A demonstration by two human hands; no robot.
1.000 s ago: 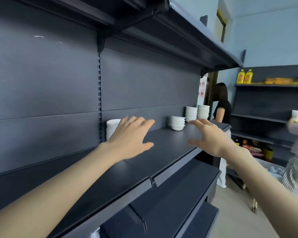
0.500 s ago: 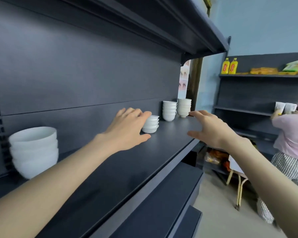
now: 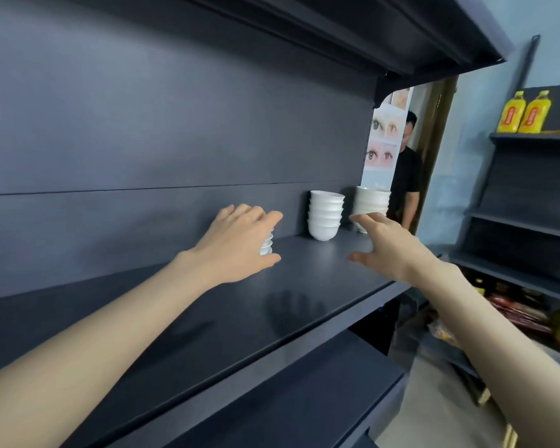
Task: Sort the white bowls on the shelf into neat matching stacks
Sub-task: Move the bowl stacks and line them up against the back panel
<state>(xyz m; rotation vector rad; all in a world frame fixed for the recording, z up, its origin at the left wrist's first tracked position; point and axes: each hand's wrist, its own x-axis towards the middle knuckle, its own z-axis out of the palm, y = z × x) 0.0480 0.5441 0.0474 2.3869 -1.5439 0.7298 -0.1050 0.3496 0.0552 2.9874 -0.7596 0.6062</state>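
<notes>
On the dark shelf [image 3: 227, 321] stand three stacks of white bowls. A short stack of small bowls [image 3: 267, 244] is mostly hidden behind my left hand [image 3: 236, 244], which hovers in front of it with fingers spread and holds nothing. A taller stack of medium bowls [image 3: 325, 215] stands further along. The far stack [image 3: 370, 198] sits at the shelf's end, partly behind my right hand [image 3: 385, 244], which is open with fingers stretched forward, above the shelf's front part.
The shelf's back panel [image 3: 175, 140] rises close behind the bowls, and an upper shelf [image 3: 385, 33] overhangs. A person in black [image 3: 406, 176] stands past the shelf's end. Another rack [image 3: 530, 195] on the right carries yellow bottles [image 3: 524, 113]. Lower shelves jut out below.
The view has moved right along the shelf; the large left stack has left the frame. Both hands are nearer the bowl stacks, the left one now covering the small stack.
</notes>
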